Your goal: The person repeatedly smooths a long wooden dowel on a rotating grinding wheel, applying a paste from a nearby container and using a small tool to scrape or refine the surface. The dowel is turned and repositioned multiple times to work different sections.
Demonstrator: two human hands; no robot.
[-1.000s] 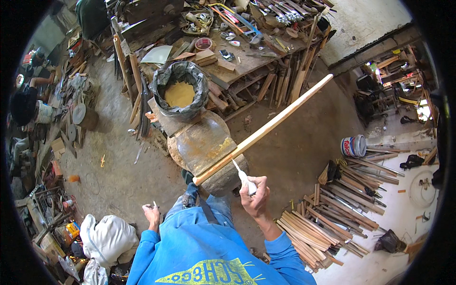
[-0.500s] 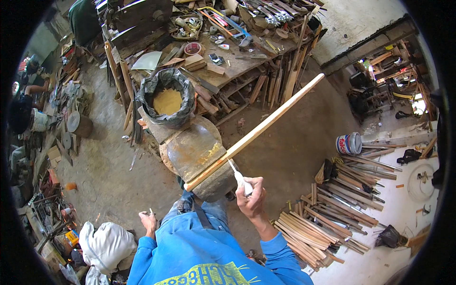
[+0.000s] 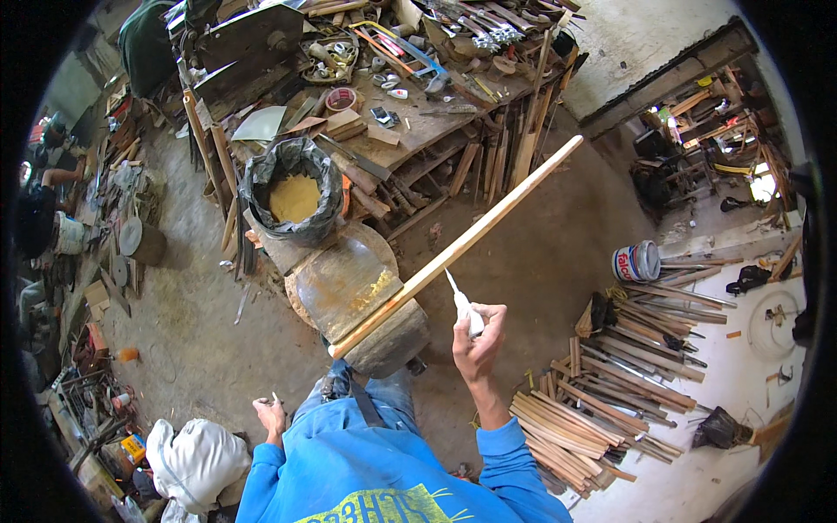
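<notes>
My right hand (image 3: 479,349) is wrapped round a small white squeeze bottle (image 3: 469,315) with a long, thin pointed nozzle. Its tip points up, just to the right of a long pale wooden stick (image 3: 488,222) and apart from it. The stick lies slantwise across a rounded worn block (image 3: 384,343) in front of my legs, its far end sticking out over the floor. Down by my left side, my left hand (image 3: 272,417) is closed, with a small pale tip showing at the fingers; I cannot make out what that is.
A bin lined with a black bag (image 3: 331,187) holds yellowish powder (image 3: 295,199), beyond the block. Behind it stands a cluttered workbench (image 3: 427,144). Many wooden sticks (image 3: 558,436) lie at right, near a white bucket (image 3: 637,261). A white sack (image 3: 193,458) sits at lower left.
My right hand has moved the squeeze bottle to the right, and its nozzle has come away from the stick. The stick still lies on the block; my left hand stays by my side.
</notes>
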